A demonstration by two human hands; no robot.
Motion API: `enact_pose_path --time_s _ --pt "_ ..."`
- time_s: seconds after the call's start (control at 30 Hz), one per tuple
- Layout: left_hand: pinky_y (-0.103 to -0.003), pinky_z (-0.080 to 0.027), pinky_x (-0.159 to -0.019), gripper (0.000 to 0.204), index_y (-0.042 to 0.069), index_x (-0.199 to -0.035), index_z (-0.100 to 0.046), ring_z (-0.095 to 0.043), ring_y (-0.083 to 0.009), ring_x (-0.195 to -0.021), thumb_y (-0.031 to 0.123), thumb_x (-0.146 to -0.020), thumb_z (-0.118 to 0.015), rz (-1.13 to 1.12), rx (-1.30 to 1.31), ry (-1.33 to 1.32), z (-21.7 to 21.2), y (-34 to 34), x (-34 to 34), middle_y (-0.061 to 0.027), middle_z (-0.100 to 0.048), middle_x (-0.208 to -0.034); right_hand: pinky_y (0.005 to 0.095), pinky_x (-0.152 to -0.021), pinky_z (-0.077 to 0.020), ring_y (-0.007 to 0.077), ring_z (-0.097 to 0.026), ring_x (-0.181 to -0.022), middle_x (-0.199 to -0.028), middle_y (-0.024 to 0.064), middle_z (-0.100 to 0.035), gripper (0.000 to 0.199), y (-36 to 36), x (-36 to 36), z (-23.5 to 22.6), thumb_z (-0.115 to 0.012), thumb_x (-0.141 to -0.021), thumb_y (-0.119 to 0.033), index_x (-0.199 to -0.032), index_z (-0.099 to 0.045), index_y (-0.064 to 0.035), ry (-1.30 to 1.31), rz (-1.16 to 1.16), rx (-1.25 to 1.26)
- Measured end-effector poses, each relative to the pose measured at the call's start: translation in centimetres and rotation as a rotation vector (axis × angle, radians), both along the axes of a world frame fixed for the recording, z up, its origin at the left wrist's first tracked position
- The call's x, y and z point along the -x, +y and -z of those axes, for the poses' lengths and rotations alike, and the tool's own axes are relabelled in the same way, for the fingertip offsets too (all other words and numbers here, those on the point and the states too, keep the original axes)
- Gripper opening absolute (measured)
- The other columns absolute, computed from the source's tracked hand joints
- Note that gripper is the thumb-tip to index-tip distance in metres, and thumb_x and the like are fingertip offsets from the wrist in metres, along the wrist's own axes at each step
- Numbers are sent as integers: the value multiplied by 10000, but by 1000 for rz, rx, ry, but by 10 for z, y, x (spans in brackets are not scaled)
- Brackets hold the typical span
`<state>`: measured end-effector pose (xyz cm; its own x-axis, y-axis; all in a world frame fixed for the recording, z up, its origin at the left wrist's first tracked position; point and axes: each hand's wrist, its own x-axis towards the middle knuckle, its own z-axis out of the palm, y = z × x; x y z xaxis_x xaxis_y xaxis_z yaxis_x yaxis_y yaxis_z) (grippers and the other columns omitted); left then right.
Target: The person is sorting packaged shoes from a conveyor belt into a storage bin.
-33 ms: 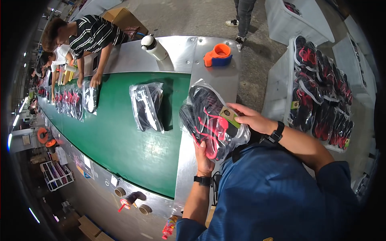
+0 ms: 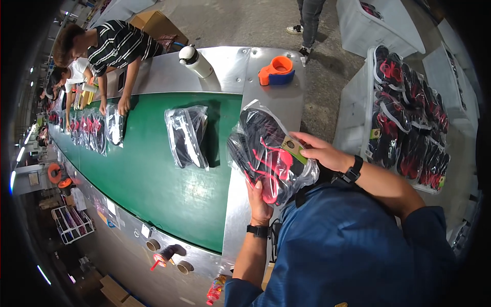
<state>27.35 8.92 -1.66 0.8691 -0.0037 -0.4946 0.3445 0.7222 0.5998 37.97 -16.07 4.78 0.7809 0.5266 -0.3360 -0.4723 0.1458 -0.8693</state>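
Note:
I hold a clear plastic bag [image 2: 266,153] with a pair of black and pink shoes in it, above the metal end plate [image 2: 238,204] of a green conveyor belt [image 2: 153,179]. My left hand [image 2: 258,198] grips the bag from below at its near end. My right hand [image 2: 321,151] holds its right side, fingers by a green tag [image 2: 293,149]. Both wrists carry black watches.
Another bagged pair [image 2: 186,135] lies on the belt, and several more [image 2: 94,130] lie further left. A person in a striped shirt [image 2: 120,46] leans over the belt. A white bottle [image 2: 197,61] and an orange tape dispenser [image 2: 276,71] stand on the metal top. White crate [image 2: 358,102] of shoes at my right.

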Motion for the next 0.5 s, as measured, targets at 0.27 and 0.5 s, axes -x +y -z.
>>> enact_pose_path --time_s 0.27,0.5 --pt "-390 -404 -1117 885 59 -1591 -187 -484 -245 -1324 308 -914 -701 3 -281 -168 -37 -11 -2 -133 -434 -1493 302 -1128 -340 143 -461 -1324 -1507 72 -465 665 -20 12 -16 -510 -972 -88 -1590 -280 -11 -50 14 15" --pt "-409 -196 -1231 1125 24 -1625 -15 -202 -276 -1516 286 -844 -782 2 -547 -232 -31 -5 4 -152 -133 -1670 311 -1132 -338 140 -458 -1320 -1491 76 -468 710 -22 10 -28 -555 -981 -154 -1594 -238 11 -120 -23 -41"
